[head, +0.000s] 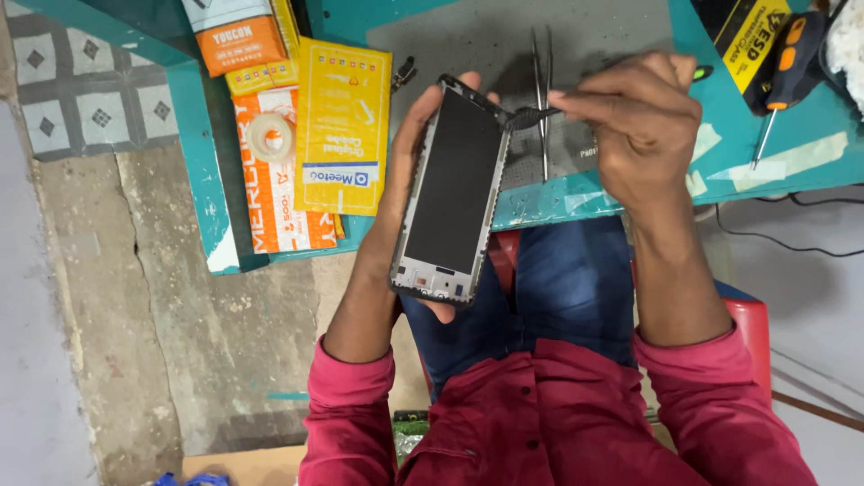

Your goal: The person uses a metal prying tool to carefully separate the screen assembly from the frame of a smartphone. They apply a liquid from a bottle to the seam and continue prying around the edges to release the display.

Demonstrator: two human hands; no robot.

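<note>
1. Hands met over the lap: the left hand [416,153] cradled a black rectangular phone screen assembly in a silver-grey frame [453,193] from behind, fingers wrapped round its long edges, thumb side toward the bench.
2. That screen assembly was held in the air, tilted, between the edge of the teal workbench [202,162] and the person's blue-trousered knees, touching nothing but the left hand.
3. Closed in a pinch, the right hand [634,121] gripped a small dark brush-like tool [529,115] whose tip touched the upper right corner of the frame.
4. Doing this well probably called for short, light strokes along the frame edge, with the left hand bracing the panel so that it did not flex or slip.
5. Metal tweezers [543,94] lay on the grey work mat [486,45] just behind the tool tip; snagging them seemed the main risk.
6. Orange and yellow flat packages [342,126] and a roll of clear tape [272,137] sat at the left of the bench, and an orange-and-black-handled screwdriver [785,76] lay well apart at the right.
</note>
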